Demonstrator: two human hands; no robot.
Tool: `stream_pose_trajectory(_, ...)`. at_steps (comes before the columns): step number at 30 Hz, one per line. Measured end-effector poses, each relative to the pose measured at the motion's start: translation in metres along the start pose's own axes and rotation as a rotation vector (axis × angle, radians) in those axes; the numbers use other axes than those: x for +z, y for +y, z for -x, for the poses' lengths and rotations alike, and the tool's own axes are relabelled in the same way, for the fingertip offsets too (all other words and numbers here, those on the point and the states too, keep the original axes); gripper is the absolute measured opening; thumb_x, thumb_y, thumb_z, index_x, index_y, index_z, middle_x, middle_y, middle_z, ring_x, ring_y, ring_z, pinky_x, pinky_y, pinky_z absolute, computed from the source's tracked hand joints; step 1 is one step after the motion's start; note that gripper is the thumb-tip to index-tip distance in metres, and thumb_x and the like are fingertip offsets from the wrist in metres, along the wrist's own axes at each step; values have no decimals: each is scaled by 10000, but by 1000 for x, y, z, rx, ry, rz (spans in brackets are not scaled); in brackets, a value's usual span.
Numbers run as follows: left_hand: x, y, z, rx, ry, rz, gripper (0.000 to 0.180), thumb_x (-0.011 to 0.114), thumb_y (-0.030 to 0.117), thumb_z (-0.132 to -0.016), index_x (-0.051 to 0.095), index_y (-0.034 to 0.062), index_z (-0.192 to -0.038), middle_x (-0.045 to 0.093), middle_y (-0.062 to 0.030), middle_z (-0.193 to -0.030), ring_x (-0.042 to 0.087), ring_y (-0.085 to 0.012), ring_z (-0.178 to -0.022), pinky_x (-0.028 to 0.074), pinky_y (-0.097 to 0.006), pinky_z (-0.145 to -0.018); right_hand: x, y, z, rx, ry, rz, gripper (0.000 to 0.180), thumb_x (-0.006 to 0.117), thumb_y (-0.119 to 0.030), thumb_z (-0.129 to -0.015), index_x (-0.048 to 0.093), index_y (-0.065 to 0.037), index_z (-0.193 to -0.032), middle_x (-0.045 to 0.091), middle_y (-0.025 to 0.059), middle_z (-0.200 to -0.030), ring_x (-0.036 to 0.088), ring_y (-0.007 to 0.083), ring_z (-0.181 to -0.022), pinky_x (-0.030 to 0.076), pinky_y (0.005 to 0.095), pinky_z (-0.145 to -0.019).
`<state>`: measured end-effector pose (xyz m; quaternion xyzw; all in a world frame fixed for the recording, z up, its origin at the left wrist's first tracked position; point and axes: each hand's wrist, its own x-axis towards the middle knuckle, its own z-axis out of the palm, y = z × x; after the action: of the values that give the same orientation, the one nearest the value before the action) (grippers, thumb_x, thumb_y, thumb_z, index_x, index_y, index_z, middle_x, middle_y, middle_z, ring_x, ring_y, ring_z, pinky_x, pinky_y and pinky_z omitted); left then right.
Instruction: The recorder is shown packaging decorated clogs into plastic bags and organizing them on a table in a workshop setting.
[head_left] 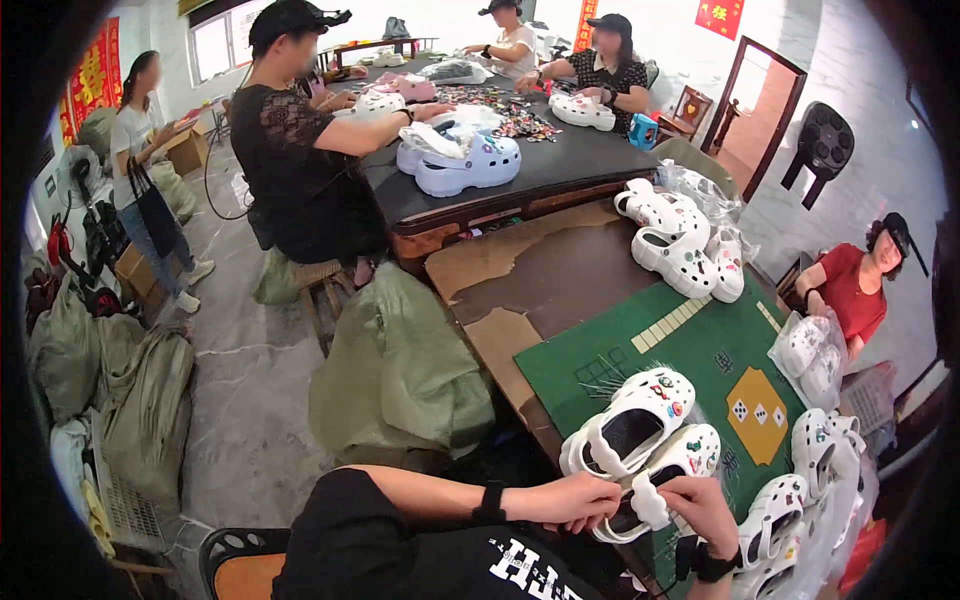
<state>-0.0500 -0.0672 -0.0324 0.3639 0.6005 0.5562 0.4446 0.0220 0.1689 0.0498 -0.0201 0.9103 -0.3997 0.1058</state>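
Low in the view, my left hand (585, 500) and my right hand (702, 508) meet at the heel strap (649, 505) of a white clog (690, 450) with colourful charms on its toe. The fingers of both hands are closed on the strap, one hand at either side of it. Whether a small part is between the fingertips I cannot make out. Touching this clog on its left is a second white clog (655, 395), also dotted with charms, its opening facing me. Both lie on a green mat (560, 365) at the table's near edge.
More white clogs (775, 515) and clear bags lie beside my right forearm. Other decorated clogs (680, 245) are grouped farther up the table. Across the black table (570, 165), several people work around clogs and a charm pile (520, 115). Green sacks (390, 370) stand left of the table.
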Motion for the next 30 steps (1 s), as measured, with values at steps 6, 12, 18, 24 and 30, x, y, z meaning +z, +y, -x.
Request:
stream_pose_trajectory(6,-51,15,77,4,454,-12,195,536,180,-981,640,15,-986,687,-55,-796,649,-103,-625,525,-240,-564,-19,-2,14,53,516,-88,105,644,17,-820,698,41,-906,635,32,-699,513,62,-606,393,214,-563)
stream_pose_trajectory(12,-45,23,109,197,899,317,145,570,143,-971,630,25,-1031,702,-101,-985,677,-150,-756,551,-278,-679,20,-61,-33,-213,227,169,221,668,-62,-844,674,-50,-1064,683,105,-861,637,201,-689,491,297,-608)
stream_pose_trajectory(18,-51,37,93,432,716,945,50,488,117,-976,506,71,-970,681,-160,-967,648,-213,-678,532,-301,-637,27,-29,-57,-90,-103,148,202,688,-180,-864,660,-64,-1027,694,94,-873,646,192,-704,504,299,-640)
stream_pose_trajectory(24,-52,26,75,214,558,800,86,509,131,-983,520,71,-922,452,25,-686,450,-92,-578,410,-254,-514,23,-28,-76,-134,32,-82,172,618,-167,-925,640,-15,-1002,635,31,-777,553,80,-714,465,262,-649)
stream_pose_trajectory(30,-39,26,28,-81,454,622,146,553,147,-978,579,20,-1044,524,11,-754,490,-58,-577,447,-219,-508,15,-23,-69,125,107,-590,202,633,-202,-923,663,-15,-993,612,-64,-796,475,17,-655,342,192,-561)
